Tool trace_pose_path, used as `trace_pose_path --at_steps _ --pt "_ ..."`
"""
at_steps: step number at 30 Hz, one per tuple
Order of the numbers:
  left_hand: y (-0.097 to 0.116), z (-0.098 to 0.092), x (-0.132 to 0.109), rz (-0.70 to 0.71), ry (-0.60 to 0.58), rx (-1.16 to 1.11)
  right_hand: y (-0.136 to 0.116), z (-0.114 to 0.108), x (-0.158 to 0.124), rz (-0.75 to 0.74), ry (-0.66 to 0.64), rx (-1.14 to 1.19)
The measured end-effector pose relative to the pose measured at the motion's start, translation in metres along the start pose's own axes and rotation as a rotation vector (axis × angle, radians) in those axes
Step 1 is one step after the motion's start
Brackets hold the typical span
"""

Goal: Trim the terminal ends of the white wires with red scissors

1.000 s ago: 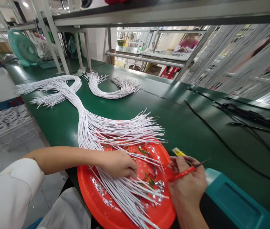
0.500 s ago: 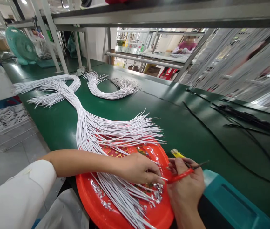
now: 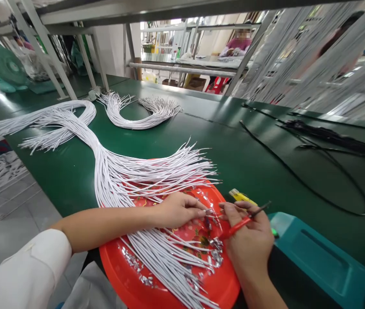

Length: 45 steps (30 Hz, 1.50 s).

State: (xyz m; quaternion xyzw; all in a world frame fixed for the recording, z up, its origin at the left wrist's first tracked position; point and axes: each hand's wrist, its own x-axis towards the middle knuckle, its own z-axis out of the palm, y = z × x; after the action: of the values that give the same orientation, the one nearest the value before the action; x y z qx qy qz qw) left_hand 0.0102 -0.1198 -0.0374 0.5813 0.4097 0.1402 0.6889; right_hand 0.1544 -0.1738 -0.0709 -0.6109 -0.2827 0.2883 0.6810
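Note:
My left hand point(image 3: 180, 210) is over the red tray point(image 3: 118, 281), thumb and fingers pinched on the end of a white wire. Close by on the right, my right hand point(image 3: 250, 240) is closed around red-handled scissors point(image 3: 235, 227), their dark tip pointing away to the right. Its fingertips are near the same wire end; whether they touch it I cannot tell. A large bundle of white wires point(image 3: 114, 171) fans across the tray in two parts, one behind my left forearm and one in front. Small silvery scraps point(image 3: 216, 251) lie in the tray.
A yellow utility knife point(image 3: 242, 196) and a teal box point(image 3: 324, 257) are beside my right hand. Black cables point(image 3: 324, 137) lie at the right. Another white wire bundle point(image 3: 140, 122) rests farther back, below a metal shelf frame. A green fan point(image 3: 0, 64) stands at left.
My left hand has moved up and slightly left, from the front wires to a wire end near the tray's middle. My right hand and the scissors have shifted slightly upward. The view has tilted.

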Motion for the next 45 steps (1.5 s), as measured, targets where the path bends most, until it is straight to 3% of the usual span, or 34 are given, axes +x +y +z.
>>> trace_pose_path --at_steps 8,17,22,29,31,38,45 --pt "-0.003 -0.004 0.004 0.027 0.019 -0.101 -0.01 0.006 -0.014 -0.156 -0.078 -0.118" --pt "-0.012 -0.003 0.006 0.236 0.155 0.221 0.0 -0.001 -0.018 -0.219 -0.162 -0.367" --pt "-0.01 0.0 0.007 0.213 0.151 0.181 0.004 0.0 -0.017 -0.251 -0.118 -0.41" --pt "-0.004 -0.002 0.004 0.104 0.113 0.017 -0.003 0.003 -0.012 -0.146 -0.053 -0.309" --pt "-0.002 -0.002 0.003 0.081 0.125 -0.035 -0.005 0.002 -0.011 -0.124 -0.104 -0.345" --pt "0.001 -0.004 0.005 0.067 0.159 -0.243 -0.005 0.001 -0.013 -0.09 -0.52 -0.623" --pt "-0.001 -0.003 0.005 0.083 0.1 -0.256 -0.006 0.002 -0.019 -0.13 -0.523 -0.766"
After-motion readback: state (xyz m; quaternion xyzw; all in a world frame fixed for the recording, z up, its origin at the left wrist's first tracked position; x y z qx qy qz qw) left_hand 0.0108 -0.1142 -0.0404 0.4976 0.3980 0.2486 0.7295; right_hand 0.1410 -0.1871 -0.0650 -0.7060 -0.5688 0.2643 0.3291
